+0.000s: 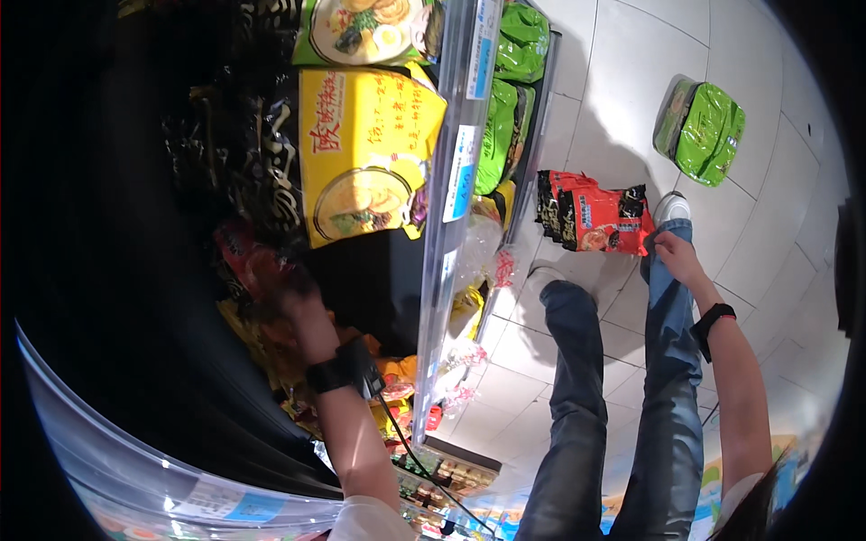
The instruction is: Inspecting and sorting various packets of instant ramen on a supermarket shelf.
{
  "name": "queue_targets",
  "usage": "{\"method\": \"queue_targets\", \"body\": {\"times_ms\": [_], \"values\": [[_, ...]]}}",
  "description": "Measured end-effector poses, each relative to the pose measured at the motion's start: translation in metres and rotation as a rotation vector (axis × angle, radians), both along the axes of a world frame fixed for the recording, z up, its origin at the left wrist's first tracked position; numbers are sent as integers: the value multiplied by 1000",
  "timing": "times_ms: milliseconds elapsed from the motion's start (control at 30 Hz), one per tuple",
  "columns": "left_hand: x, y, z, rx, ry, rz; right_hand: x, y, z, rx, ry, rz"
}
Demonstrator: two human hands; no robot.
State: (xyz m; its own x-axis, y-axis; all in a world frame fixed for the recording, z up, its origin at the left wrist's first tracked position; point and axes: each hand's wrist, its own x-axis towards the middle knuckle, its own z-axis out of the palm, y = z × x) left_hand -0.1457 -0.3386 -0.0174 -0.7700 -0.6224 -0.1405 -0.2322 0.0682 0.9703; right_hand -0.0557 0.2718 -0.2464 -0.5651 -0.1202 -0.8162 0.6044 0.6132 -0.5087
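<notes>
**Colours on the shelf and floor**

Yellow noodle pack [365, 153] printed with red characters and a bowl picture. Red packs [600, 219] with black tops, gripped in the right hand [677, 257]. Bright green pack [704, 131] on pale grey floor tiles [631, 54]. Blue jeans [622, 424], black wristbands [338, 370], white shoe [672, 206]

We see a dark store shelf [271, 54] with a clear plastic price rail, carrying a yellow noodle multipack [361, 153] and green packets [505, 117] lower down. On the pale tiled floor [631, 54] lies a green plastic-wrapped multipack [708, 131].
</notes>
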Motion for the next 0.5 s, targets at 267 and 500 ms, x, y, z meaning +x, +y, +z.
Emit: {"method": "queue_targets", "body": {"times_ms": [267, 500], "values": [[24, 200, 62, 756, 303, 560, 7, -23, 33, -36, -35, 47], [111, 296, 83, 239, 23, 397, -4, -97, 123, -627, -58, -158]]}}
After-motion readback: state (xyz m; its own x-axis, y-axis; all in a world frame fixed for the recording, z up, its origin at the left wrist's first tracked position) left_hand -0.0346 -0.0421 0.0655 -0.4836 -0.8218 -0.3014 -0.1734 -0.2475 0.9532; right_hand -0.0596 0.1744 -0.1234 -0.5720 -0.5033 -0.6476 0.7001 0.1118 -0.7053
